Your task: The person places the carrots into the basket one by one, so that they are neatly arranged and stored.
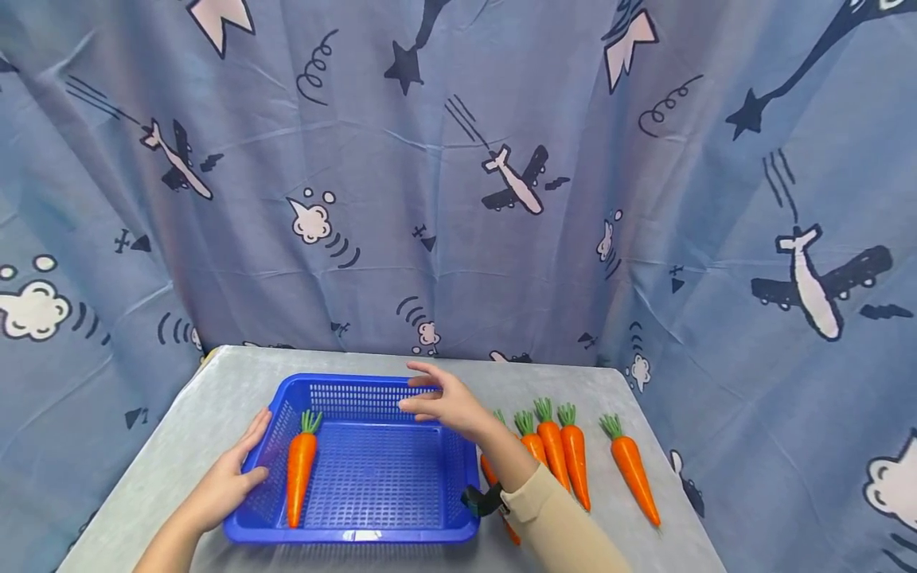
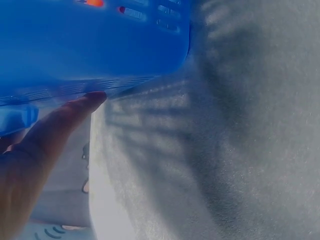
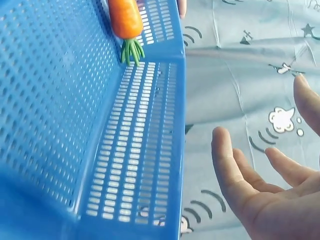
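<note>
A blue perforated basket [image 1: 372,527] sits on the grey table, with one orange carrot [image 1: 300,468] lying along its left side. My left hand [image 1: 232,475] rests flat against the basket's left wall, its thumb [image 2: 75,112] touching the blue plastic [image 2: 90,45]. My right hand [image 1: 444,402] hovers open above the basket's back right part, holding nothing; in the right wrist view its fingers [image 3: 235,170] are spread beside the basket wall [image 3: 145,150], with the carrot [image 3: 125,20] beyond. Several more carrots [image 1: 555,446] lie on the table right of the basket.
The grey table [image 1: 215,390] ends close behind the basket at a blue curtain [image 1: 458,183] printed with planes. One carrot [image 1: 633,469] lies apart at the far right. My right sleeve [image 1: 559,525] crosses over part of the carrot row.
</note>
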Available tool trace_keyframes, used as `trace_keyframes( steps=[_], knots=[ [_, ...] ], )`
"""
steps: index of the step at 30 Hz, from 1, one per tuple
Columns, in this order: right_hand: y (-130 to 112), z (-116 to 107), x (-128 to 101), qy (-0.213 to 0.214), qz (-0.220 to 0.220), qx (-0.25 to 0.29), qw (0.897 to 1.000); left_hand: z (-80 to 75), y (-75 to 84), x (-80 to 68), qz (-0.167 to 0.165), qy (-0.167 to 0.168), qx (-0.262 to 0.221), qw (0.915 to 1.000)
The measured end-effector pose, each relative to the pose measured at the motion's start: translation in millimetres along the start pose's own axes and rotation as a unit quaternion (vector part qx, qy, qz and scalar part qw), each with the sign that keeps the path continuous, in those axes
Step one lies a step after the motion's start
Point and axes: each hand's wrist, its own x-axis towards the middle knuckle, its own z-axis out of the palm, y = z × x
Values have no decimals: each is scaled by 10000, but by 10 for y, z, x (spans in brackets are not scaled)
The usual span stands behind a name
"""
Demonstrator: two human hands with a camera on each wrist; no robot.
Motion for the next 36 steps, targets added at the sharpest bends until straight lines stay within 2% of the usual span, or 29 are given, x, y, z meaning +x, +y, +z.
trace_keyframes(
  steps=[4,11,23,29,36],
  knots=[
    [42,-120,-84,159,-23,-92,9998,-8,5,30,-82,-69,-3,9999],
    [82,-395,-275,341,-28,-344,9988,12,-8,39,38,-29,-37,10000],
    [291,-995,-772,880,66,-677,9938,12,2,11,135,41,19,9999],
    [367,-1276,-969,959,128,-690,9929,10,-5,8,145,95,32,9998],
    [483,-1488,-1152,1119,294,-679,9910,16,-12,15,157,94,62,9998]
  ],
)
